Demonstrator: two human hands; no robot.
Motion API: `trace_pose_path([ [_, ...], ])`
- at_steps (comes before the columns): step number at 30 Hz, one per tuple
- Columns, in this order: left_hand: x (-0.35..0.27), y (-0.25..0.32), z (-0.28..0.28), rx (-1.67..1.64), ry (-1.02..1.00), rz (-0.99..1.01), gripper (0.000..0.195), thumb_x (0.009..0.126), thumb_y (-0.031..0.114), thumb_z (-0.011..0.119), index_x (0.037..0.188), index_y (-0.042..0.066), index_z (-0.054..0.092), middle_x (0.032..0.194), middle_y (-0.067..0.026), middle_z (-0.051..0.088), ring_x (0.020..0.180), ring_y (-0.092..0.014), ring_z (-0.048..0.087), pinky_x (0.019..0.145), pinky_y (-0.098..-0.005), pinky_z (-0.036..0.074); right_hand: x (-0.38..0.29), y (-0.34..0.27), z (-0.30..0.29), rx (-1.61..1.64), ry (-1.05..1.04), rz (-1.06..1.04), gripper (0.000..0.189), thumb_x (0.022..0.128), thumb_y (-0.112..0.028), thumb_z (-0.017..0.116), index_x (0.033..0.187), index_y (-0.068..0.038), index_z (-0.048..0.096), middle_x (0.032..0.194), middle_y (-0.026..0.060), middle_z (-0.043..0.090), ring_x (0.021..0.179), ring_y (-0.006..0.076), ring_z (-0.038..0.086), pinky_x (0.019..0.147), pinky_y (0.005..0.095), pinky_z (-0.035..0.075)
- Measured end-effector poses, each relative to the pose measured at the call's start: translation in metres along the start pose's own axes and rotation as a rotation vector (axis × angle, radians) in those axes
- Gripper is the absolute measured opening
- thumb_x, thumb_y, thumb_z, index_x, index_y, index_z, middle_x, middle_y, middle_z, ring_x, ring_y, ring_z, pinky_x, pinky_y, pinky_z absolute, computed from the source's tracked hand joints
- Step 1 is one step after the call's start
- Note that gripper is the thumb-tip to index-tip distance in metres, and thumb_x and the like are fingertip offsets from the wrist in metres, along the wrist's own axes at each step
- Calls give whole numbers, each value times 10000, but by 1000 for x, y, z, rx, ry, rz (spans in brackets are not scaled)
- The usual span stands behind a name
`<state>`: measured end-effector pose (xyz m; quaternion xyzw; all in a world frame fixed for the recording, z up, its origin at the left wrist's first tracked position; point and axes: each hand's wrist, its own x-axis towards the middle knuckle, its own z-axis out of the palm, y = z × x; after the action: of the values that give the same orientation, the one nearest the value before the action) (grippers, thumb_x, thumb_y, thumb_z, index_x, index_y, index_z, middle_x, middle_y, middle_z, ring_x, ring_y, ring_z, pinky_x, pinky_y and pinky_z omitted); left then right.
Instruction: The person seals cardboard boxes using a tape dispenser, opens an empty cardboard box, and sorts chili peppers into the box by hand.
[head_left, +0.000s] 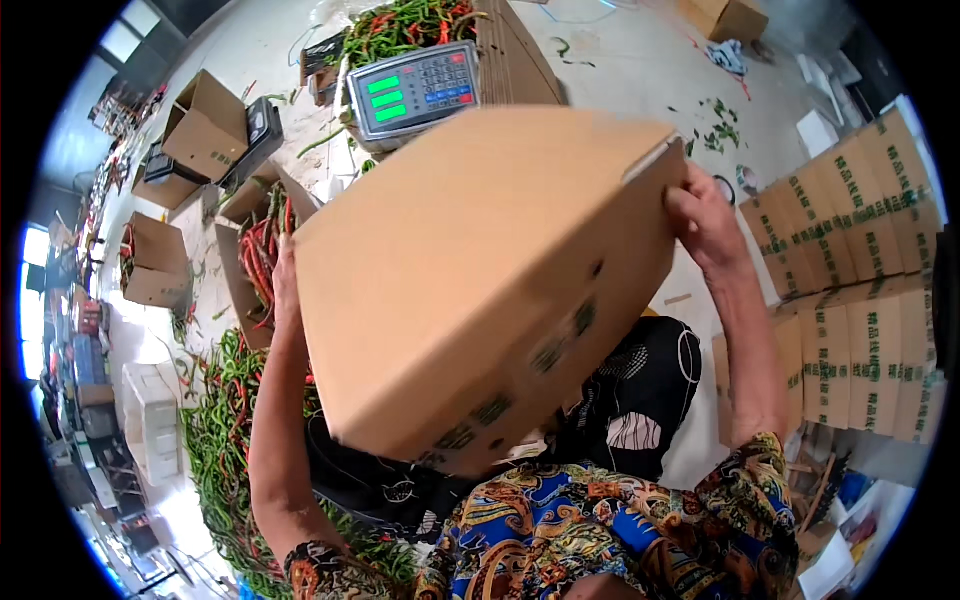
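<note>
A large cardboard box (480, 255) is held up in front of my body, tilted, with a broad plain face towards me and green print on its lower side. My left hand (286, 281) presses on its left edge, the fingers mostly hidden. On the right, my right hand (697, 214) grips the upper corner, thumb bent against the side. Beyond the box stands a weighing scale's display (412, 94) with lit green panels. Close to my left hand, an open carton (240, 277) contains red chili peppers (259, 251).
Green and red chili peppers (225, 450) lie heaped at left; more fill a container (409, 30) behind the scale. Open cartons (155, 262) stand at far left. Stacks of printed cardboard boxes (847, 210) stand at right, near tape rolls (746, 178). A white crate (154, 420) is at left.
</note>
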<state>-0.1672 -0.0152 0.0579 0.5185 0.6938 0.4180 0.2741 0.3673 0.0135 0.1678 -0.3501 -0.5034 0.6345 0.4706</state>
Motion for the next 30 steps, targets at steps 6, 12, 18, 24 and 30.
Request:
trace_pose_path([
  [6, -55, 123, 40, -358, -108, -130, 807, 928, 610, 499, 1470, 26, 366, 1461, -180, 432, 1359, -300, 398, 1086, -479, 338, -81, -9, 138, -960, -469, -450, 299, 715, -65, 769, 981, -74, 633, 832, 69, 645, 715, 233, 647, 644, 325, 533],
  [12, -98, 134, 46, -260, -164, -111, 735, 901, 334, 626, 1462, -38, 332, 1410, -238, 467, 1306, -309, 465, 1063, -385, 383, -122, 48, 217, -1092, -661, -728, 71, 788, -119, 625, 806, -77, 571, 697, 28, 513, 659, 176, 562, 559, 302, 468],
  [18, -88, 91, 46, -315, -148, -33, 552, 860, -23, 507, 1405, -17, 418, 1261, -141, 594, 1066, -192, 597, 904, -317, 494, -125, 62, 217, -1279, -747, -796, 94, 801, -155, 637, 789, -89, 571, 709, 34, 525, 682, 192, 571, 587, 315, 469],
  [24, -82, 47, 86, -12, -10, -82, 478, 882, 155, 548, 1333, 26, 452, 1108, -286, 652, 1072, -446, 611, 954, -501, 460, -75, 56, 178, -1153, -328, -786, 338, 740, -301, 799, 953, -67, 680, 1068, 123, 639, 1013, 320, 606, 879, 428, 488],
  [30, -74, 71, 98, -44, -167, -87, 406, 957, 212, 558, 1302, 6, 503, 1158, -176, 652, 1034, -271, 629, 893, -373, 499, 33, 112, 82, -1000, 113, 293, 641, 924, -404, 643, 1337, 62, 489, 1277, 232, 598, 1189, 340, 577, 1013, 401, 448],
])
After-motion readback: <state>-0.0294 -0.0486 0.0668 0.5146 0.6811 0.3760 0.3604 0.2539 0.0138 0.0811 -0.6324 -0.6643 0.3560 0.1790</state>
